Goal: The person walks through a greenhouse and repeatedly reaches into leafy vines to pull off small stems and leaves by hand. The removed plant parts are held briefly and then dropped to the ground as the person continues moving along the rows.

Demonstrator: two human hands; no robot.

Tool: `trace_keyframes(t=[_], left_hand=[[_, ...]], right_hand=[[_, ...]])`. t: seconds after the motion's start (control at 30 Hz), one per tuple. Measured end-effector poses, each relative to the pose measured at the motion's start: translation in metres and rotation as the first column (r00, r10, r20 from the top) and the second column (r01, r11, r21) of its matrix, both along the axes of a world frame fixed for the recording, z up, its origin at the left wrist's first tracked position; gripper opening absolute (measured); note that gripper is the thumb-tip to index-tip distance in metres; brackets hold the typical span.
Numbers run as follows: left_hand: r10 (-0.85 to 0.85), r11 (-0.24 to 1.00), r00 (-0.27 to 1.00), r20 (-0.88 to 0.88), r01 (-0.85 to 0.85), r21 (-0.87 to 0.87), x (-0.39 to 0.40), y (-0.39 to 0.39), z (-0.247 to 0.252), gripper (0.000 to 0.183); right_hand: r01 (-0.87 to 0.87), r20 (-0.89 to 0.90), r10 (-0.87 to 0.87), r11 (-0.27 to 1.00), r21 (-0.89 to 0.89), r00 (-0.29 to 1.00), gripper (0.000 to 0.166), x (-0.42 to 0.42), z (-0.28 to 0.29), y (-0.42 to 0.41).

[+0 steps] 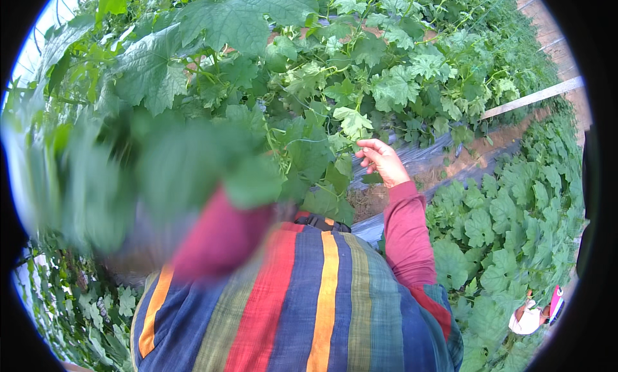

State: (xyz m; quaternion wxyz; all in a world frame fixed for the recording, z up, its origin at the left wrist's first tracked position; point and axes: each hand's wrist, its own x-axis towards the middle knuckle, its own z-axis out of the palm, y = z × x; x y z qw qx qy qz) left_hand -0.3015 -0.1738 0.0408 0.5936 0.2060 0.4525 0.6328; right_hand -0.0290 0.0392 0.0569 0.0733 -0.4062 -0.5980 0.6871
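Observation:
My right hand [384,162] is raised among climbing vines, its fingers loosely curled. The fingertips meet the lower edge of a pale young lobed leaf [354,122]; whether they pinch it or its stem I cannot tell. Thin green twine [304,141] runs among the stems just left of that hand. My left hand is hidden behind large blurred leaves [188,155]; only the maroon sleeve [219,239] of that arm shows, itself blurred. A black plastic buckle [322,222] sits on the striped cloth [309,295] I wear.
Broad vine leaves [246,12] hang close at upper left. Plastic ground film [372,232] and bare soil [369,203] lie below the vines. A pale bar [533,98] crosses at right. More leafy plants [502,217] line the right side, with a white object [526,321] at lower right.

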Motion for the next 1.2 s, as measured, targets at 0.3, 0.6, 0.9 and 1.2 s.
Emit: trace_keyframes(t=[0.3, 0.6, 0.9, 1.2], left_hand=[[0.21, 0.976, 0.948, 0.24, -0.216, -0.004, -0.009, 0.026, -0.025, 0.032], [0.523, 0.85, 0.848, -0.084, -0.51, 0.134, -0.067, 0.153, 0.047, 0.03], [0.801, 0.597, 0.32, -0.506, -0.495, 0.632, -0.184, 0.349, 0.189, 0.026], [0.337, 0.766, 0.543, -0.769, -0.634, -0.112, -0.073, 0.26, -0.044, 0.035]], right_hand=[[-0.187, -0.068, 0.185, 0.982, -0.032, 0.98, 0.058, -0.187, -0.097, 0.058], [0.174, -0.103, -0.162, 0.977, 0.124, 0.981, 0.099, -0.223, -0.072, 0.27], [0.118, 0.011, -0.235, 0.526, 0.843, 0.972, 0.093, -0.113, -0.058, 0.436], [-0.184, 0.147, 0.112, 0.671, 0.718, 0.983, 0.072, -0.113, -0.048, 0.392]])
